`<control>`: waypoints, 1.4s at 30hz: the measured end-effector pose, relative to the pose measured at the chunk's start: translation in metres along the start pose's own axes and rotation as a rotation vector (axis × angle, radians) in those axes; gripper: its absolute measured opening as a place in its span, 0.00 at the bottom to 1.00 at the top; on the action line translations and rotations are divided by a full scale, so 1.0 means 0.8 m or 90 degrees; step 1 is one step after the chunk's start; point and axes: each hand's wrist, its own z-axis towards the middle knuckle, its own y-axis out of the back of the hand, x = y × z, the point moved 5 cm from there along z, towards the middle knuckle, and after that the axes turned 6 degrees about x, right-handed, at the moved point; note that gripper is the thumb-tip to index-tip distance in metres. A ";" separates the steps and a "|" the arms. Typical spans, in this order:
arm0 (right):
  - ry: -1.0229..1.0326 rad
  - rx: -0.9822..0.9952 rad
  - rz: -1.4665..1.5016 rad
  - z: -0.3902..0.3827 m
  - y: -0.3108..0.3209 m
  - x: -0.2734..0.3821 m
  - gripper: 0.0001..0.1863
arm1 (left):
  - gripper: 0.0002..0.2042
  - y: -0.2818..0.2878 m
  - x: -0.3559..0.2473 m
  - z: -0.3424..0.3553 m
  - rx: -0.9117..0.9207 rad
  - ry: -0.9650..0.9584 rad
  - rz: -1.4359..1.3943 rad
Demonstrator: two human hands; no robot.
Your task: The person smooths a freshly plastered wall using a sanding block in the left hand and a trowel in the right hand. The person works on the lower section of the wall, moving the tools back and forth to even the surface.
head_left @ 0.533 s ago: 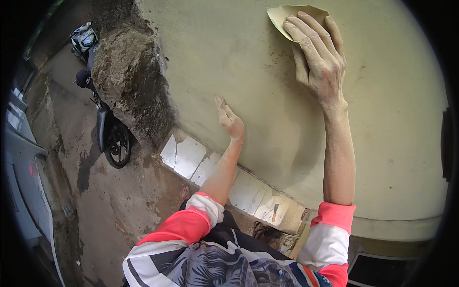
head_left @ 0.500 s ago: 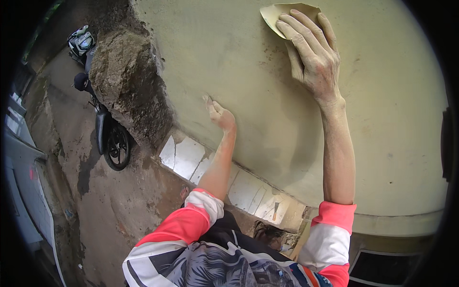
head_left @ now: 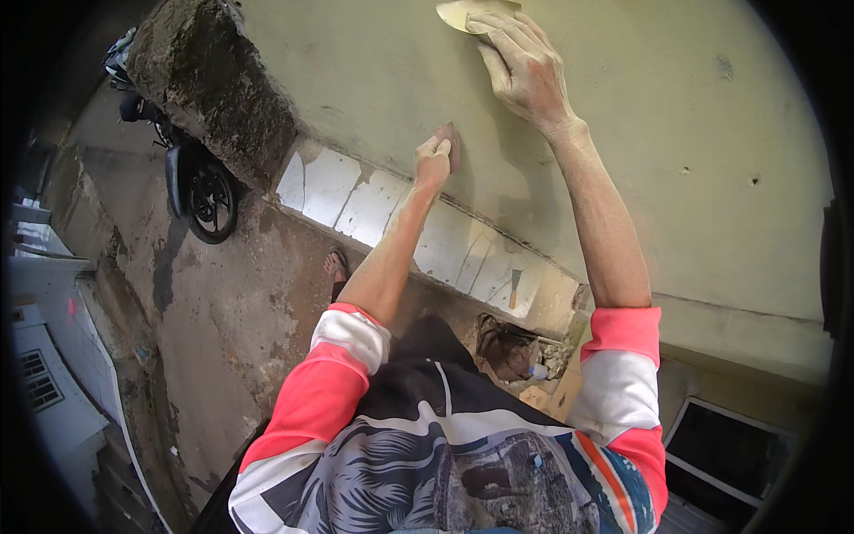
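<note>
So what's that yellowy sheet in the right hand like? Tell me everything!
The pale yellow sheet looks like thin, bendy paper with a curled free end. It's at the picture's top, held at the greenish wall by the right hand, which covers part of it. Its wall-facing side is hidden.

At top centre, the dusty right hand (head_left: 527, 76) partly hides a curved pale-yellow sheet (head_left: 456, 14); upper left, rough brown rock (head_left: 209, 84) partly hides a black motorcycle (head_left: 181, 173).

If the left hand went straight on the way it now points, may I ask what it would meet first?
Most likely the greenish wall, with the reddish-brown piece in the left hand leading; whether they already touch is unclear here.
</note>
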 end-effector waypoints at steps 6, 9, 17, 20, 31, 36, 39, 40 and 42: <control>-0.658 0.012 0.681 -0.245 -0.116 0.055 0.12 | 0.21 0.025 0.136 -0.097 -0.057 0.029 -0.602; -0.655 -0.057 0.597 -0.296 -0.086 0.094 0.14 | 0.19 0.091 0.190 -0.148 -0.295 0.005 -0.473; -0.630 -0.092 0.367 -0.384 -0.225 0.100 0.15 | 0.16 0.045 0.197 -0.069 -0.282 0.046 -0.239; -0.645 -0.101 0.423 -0.416 -0.273 0.099 0.15 | 0.17 0.058 0.245 -0.050 -0.352 0.087 -0.150; -0.720 0.206 0.719 -0.680 -0.371 0.120 0.21 | 0.15 0.126 0.553 -0.109 -0.240 0.314 -0.252; -1.040 0.114 0.025 -1.034 -0.332 -0.014 0.29 | 0.13 0.205 0.638 -0.199 -0.232 0.396 -0.123; -1.122 0.245 -0.136 -1.204 -0.316 -0.030 0.35 | 0.11 0.231 0.681 -0.277 -0.268 0.424 -0.072; -1.114 0.300 -0.162 -1.228 -0.316 -0.027 0.37 | 0.11 0.245 0.698 -0.304 -0.278 0.454 -0.033; -1.108 0.418 -0.262 -1.185 -0.340 -0.007 0.25 | 0.10 0.263 0.698 -0.337 -0.361 0.504 0.002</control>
